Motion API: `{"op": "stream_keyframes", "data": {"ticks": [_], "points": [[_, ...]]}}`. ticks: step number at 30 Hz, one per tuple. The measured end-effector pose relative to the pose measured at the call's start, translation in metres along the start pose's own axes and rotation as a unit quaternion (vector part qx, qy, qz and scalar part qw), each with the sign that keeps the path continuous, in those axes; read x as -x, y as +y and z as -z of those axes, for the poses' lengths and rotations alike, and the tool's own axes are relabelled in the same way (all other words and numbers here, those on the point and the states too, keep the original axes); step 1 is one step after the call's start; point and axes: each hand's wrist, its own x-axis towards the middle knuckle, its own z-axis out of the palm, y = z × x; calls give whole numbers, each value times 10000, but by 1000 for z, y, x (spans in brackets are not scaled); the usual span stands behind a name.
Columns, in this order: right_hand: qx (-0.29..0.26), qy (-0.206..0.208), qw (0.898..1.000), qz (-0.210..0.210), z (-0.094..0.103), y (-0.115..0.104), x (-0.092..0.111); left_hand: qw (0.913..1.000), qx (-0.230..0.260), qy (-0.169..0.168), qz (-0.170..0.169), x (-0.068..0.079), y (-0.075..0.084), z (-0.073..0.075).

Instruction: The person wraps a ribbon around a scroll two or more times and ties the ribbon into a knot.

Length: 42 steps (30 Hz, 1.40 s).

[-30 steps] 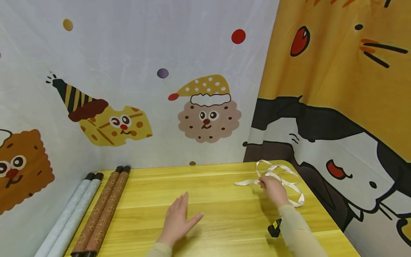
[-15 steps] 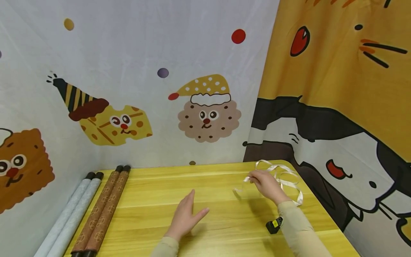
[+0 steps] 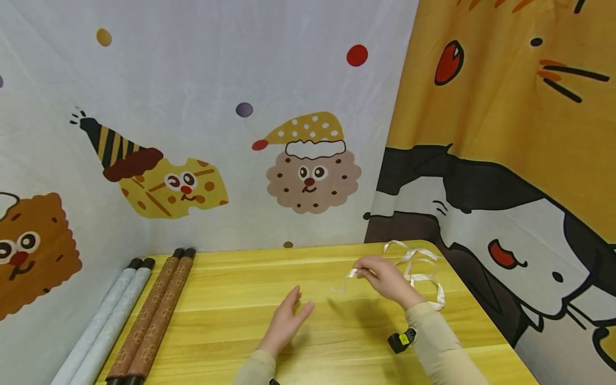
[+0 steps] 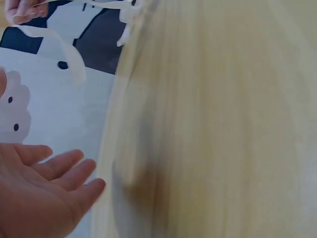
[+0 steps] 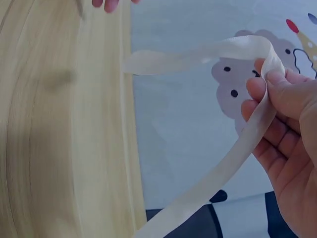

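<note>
My right hand (image 3: 386, 278) pinches a white ribbon (image 5: 198, 198) between thumb and fingers, above the table. A short free end of the ribbon hangs out past the fingertips toward the left. Behind the hand, the rest of the ribbon trails in loose loops over the table's right back corner. My left hand (image 3: 284, 323) hovers over the table's front middle, thumb spread from the fingers and nothing in it. In the left wrist view its palm shows, the fingers slightly bent, with the ribbon's end dangling some way off.
A wooden-topped table (image 3: 240, 289) runs back to a printed cloth wall (image 3: 308, 64). Two brown patterned rolls (image 3: 154, 315) and two pale grey rolls (image 3: 108, 321) with black ends lie along its left side. The black-and-yellow object (image 3: 401, 340) shows beside the right sleeve.
My right hand has moved left, drawing the ribbon's end along with it and lifting it. The left hand has shifted a little to the right. The black-and-yellow object moves left with the right sleeve.
</note>
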Motion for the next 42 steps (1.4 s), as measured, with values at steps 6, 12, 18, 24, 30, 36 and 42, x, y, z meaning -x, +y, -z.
{"op": "stream_keyframes", "data": {"ticks": [6,12,18,24,30,36,42], "points": [[-252,-201,9987,389,-2,-4,-2,9995,158,-223,-129,-4,-4,-6],[-582,-367,9962,533,-5,-7,-3,9976,382,-458,-362,-8,-3,-13],[-748,-561,9942,535,-10,-11,-4,9970,42,-350,-682,-10,-3,-20],[-773,-702,9937,417,-13,-15,-5,9926,-494,-59,-1107,-12,0,-26],[-906,-769,9926,241,-15,-15,-5,9869,-1043,457,-1141,-13,7,-29],[-1093,-797,9908,91,-17,-11,0,9822,-1341,741,-1083,-13,7,-23],[-1135,-939,9887,-273,-18,-4,8,9774,-1464,995,-1159,-13,8,-12]]}}
